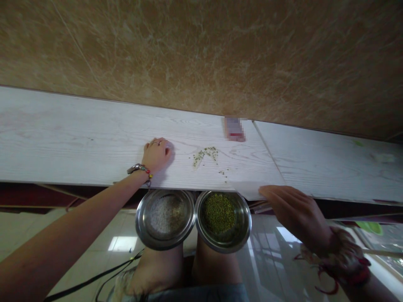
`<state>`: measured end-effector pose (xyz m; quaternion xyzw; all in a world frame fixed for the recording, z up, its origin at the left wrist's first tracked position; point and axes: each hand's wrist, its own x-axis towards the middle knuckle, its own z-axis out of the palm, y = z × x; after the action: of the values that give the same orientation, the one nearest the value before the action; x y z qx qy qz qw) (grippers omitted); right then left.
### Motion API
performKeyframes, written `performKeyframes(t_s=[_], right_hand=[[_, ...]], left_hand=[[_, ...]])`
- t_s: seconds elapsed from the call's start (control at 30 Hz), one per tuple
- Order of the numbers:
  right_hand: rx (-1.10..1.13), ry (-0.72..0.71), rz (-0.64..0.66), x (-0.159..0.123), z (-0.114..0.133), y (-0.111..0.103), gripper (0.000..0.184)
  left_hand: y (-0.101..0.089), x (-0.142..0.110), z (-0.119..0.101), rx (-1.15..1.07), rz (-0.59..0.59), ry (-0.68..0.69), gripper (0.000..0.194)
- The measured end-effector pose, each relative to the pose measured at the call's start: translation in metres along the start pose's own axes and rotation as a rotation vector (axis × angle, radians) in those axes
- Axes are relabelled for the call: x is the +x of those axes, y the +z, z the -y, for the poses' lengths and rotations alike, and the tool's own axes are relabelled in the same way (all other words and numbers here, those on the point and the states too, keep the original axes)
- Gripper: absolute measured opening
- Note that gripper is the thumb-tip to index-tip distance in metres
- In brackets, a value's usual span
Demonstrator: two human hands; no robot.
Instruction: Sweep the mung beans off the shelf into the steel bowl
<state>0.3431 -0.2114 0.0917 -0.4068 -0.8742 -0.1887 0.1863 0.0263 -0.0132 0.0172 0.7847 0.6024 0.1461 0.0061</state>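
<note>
My left hand (157,156) rests on the white wood-grain ledge (78,134), its fingers curled in and nothing showing in them. At the front edge my right hand (291,207) pinches a thin pale sheet (248,190), which slopes beside the rim of a steel bowl. That bowl (247,224) holds green mung beans (219,212). Left of it, a second steel bowl (141,235) contains white grains (163,214), probably rice. Loose mung beans (206,154) lie scattered on the ledge between my hands, with a few more nearer the edge.
A blurred card-like packet (234,129) lies at the back of the ledge, against the brown marbled wall (201,54). A seam crosses the ledge on the right. Both bowls sit above my knees (217,268), close under the ledge's front edge. A black cord (94,277) hangs lower left.
</note>
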Motion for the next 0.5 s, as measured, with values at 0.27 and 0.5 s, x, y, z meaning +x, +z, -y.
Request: performKeyframes(t_s=[0.27,0.5], right_hand=[[-0.049,0.007,-0.027,-0.004,-0.005,0.000,0.028],[-0.076,-0.010,-0.045,0.004,-0.009,0.010,0.023]], left_hand=[[0.002,0.000,0.001,0.015,-0.031,0.008,0.034],[0.000,0.000,-0.001,0.014,-0.009,-0.005,0.034]])
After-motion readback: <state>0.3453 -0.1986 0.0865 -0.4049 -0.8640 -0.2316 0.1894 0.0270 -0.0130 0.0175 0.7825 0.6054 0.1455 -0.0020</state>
